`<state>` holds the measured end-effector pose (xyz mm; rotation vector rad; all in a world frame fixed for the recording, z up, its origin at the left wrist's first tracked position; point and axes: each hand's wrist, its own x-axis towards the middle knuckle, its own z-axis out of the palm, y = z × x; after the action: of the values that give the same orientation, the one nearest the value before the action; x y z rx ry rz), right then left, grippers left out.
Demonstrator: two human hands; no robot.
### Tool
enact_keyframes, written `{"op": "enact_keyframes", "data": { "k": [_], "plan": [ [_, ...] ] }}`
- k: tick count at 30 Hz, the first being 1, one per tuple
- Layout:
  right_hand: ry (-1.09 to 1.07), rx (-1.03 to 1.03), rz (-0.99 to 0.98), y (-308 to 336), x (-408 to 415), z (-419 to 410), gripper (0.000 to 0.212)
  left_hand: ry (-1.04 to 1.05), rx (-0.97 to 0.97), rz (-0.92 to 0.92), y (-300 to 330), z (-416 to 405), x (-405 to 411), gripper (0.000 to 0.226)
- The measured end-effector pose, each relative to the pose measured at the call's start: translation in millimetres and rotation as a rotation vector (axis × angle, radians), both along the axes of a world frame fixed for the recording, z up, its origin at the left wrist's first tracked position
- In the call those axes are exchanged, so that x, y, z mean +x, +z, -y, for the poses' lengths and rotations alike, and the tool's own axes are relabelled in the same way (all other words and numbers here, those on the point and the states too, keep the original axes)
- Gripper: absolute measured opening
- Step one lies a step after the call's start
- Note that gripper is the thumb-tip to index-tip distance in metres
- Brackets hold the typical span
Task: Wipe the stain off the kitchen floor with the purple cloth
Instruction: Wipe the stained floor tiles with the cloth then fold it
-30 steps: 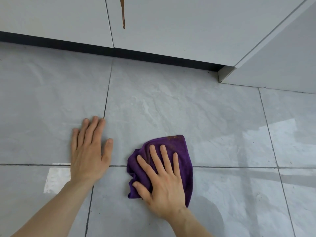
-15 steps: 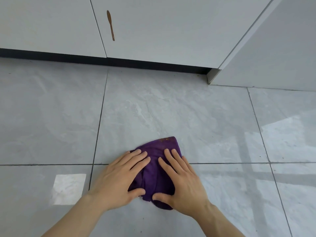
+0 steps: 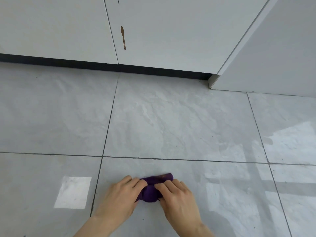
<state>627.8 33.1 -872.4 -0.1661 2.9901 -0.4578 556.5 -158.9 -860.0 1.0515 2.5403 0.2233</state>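
Observation:
The purple cloth [image 3: 152,187] lies bunched into a small lump on the grey floor tiles [image 3: 171,125], near the bottom of the view. A brownish smear shows on its far edge. My left hand [image 3: 123,195] grips the cloth from the left with curled fingers. My right hand [image 3: 177,197] grips it from the right, fingers curled over its top. Most of the cloth is hidden between the two hands. I see no stain on the floor tiles around the cloth.
White cabinet doors [image 3: 171,31] with a dark kickboard [image 3: 136,69] run along the far side. A brown drip [image 3: 123,37] runs down one door. A white panel [image 3: 273,57] stands at the right. A bright square reflection [image 3: 72,192] lies left of my hands.
The cloth went from spread under my right hand to a tight bunch held by both hands. My left hand moved off the bare tile onto it. The view tilted up, showing more cabinet.

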Motion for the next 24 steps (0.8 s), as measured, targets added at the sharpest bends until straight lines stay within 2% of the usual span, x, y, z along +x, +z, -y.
{"op": "enact_keyframes", "data": {
  "k": [5, 10, 16, 24],
  "plan": [
    [0.068, -0.012, 0.154, 14.1, 7.7, -5.1, 0.040, 0.015, -0.017, 0.123, 6.6, 3.9, 15.6, 0.039],
    [0.089, -0.088, 0.276, 25.3, 16.9, -17.3, 0.032, 0.084, 0.060, 0.251, 12.9, -0.2, 25.0, 0.030],
    [0.012, -0.143, 0.212, 52.2, 10.6, -32.8, 0.022, 0.148, 0.083, 0.289, 38.5, -9.4, 12.1, 0.031],
    [-0.099, -0.132, 0.028, 125.8, -34.7, -44.2, 0.015, 0.142, 0.106, 0.135, 124.0, -25.4, -44.6, 0.031]
  ]
}}
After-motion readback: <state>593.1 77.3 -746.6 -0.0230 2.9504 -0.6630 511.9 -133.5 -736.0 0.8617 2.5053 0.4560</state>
